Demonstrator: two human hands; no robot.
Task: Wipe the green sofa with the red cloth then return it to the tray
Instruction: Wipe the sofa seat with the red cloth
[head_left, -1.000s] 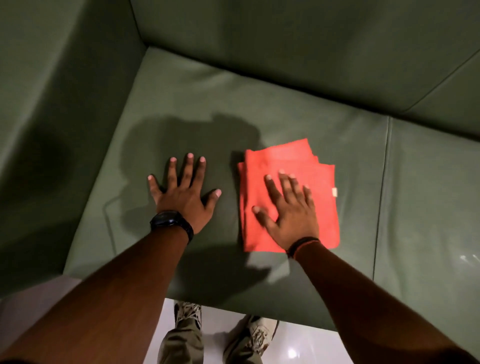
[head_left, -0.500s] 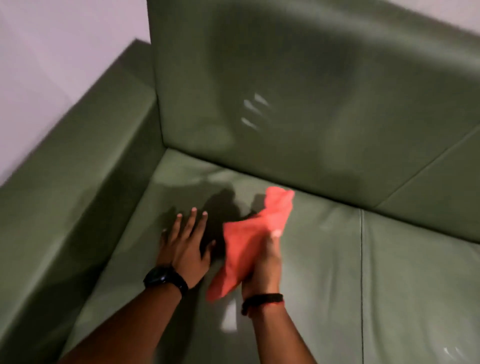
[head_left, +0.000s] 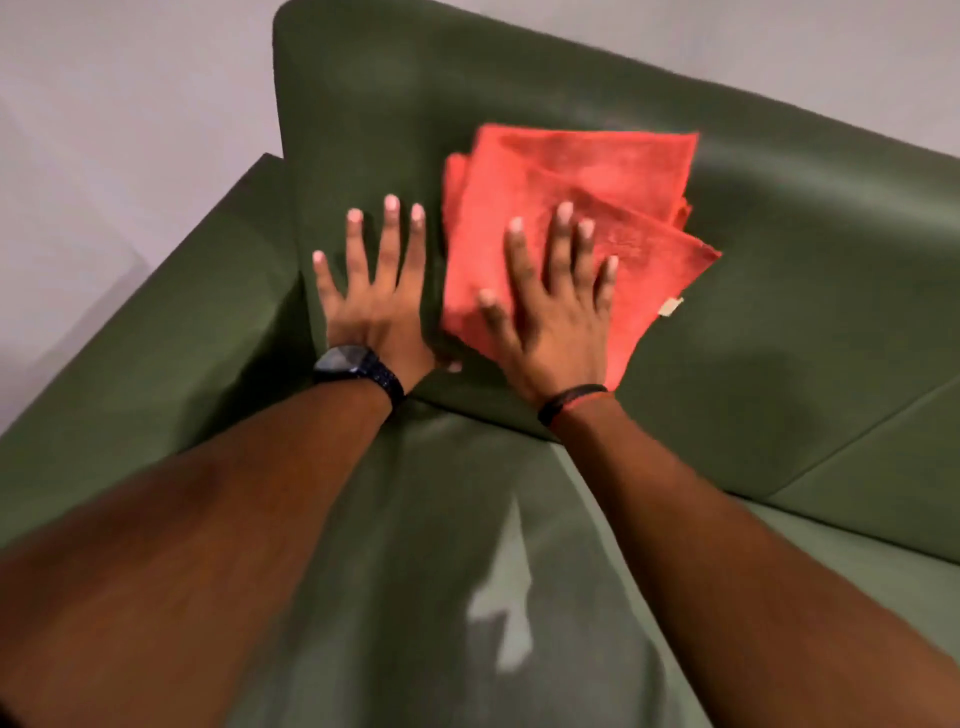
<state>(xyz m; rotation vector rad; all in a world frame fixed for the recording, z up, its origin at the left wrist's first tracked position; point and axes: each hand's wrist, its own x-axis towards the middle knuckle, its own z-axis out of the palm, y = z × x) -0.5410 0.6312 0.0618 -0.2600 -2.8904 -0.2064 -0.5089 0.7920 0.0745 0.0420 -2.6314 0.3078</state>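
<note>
The folded red cloth lies flat against the backrest of the green sofa. My right hand presses on the cloth's lower part with the fingers spread. Just left of the cloth, my left hand rests flat on the backrest, fingers apart, holding nothing, with a black watch on its wrist. The tray is not in view.
The sofa's left armrest runs along a pale wall. The seat cushion lies under my forearms, and a seam divides the backrest on the right.
The cloth left the seat cushion, was lifted in my right hand, and is now pressed flat on the backrest. My left hand moved from the seat up to the backrest.
</note>
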